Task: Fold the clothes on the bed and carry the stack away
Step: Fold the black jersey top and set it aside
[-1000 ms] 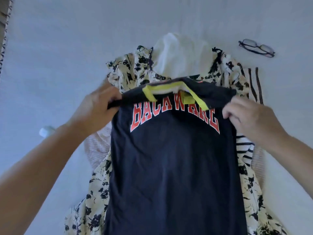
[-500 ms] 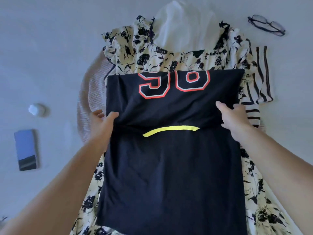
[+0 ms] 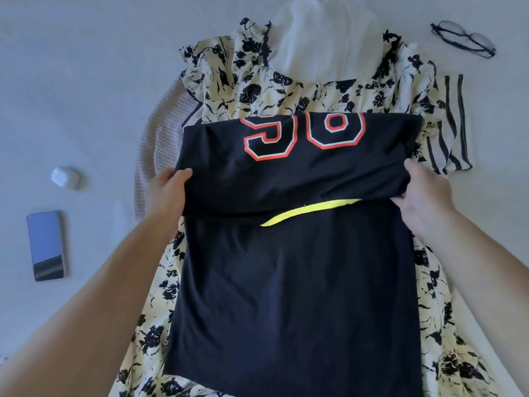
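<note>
Only readable marking: big block numerals on the navy jersey [image 3: 294, 282], on the folded-over top panel. Orange outline with a white inner line, navy fill. Tops of both digits are cut off by the fold edge, so the read is partial: left digit looks like a 5 or 9, right digit like a 0, 6 or 8. Can't tell which. Numerals sit upright from where the wearer stands, centred on the panel. The yellow strip just below the fold carries no print I can make out. Phone [image 3: 45, 245] screen on the bed, left side: nothing legible. No brand tags or labels readable anywhere else.
</note>
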